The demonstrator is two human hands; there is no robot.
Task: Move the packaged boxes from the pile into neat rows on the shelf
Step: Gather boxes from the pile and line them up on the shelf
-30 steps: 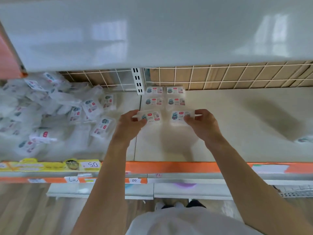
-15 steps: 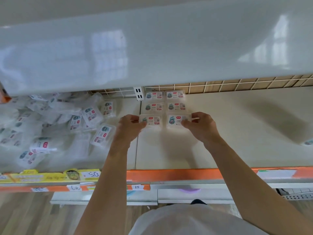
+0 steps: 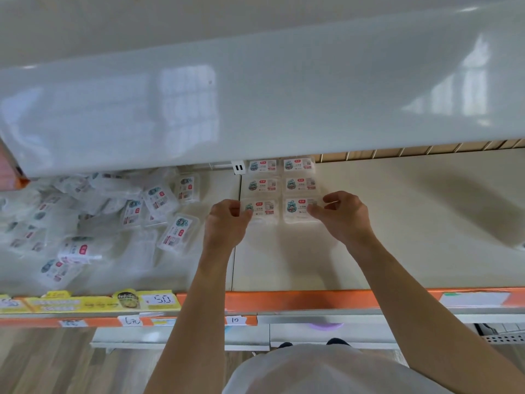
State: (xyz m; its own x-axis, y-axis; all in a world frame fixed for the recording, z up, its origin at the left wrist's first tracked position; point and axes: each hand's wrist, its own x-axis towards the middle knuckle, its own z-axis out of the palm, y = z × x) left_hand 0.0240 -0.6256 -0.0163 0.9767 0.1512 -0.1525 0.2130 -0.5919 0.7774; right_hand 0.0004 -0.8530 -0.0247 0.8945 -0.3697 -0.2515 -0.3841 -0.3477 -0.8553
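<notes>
Both of the person's bare arms reached into the shelf (image 3: 397,223), under the glossy upper shelf (image 3: 255,103). Six packaged boxes lay flat there in two columns of three, edges touching. The left hand (image 3: 227,223) had its fingertips curled against the left edge of the front-left box (image 3: 261,210), and the right hand (image 3: 341,217) had thumb and fingers pinched on the right edge of the front-right box (image 3: 298,209); whether either hand truly gripped or only pressed, I could not tell. From those two boxes, the middle pair (image 3: 281,184) sat at twelve o'clock, and the back pair (image 3: 281,165) beyond them against the rear grid. The loose pile (image 3: 85,217) of wrapped boxes sprawled at nine o'clock, well apart from the rows. An orange price strip (image 3: 312,301) ran along the shelf's front edge at six o'clock.
</notes>
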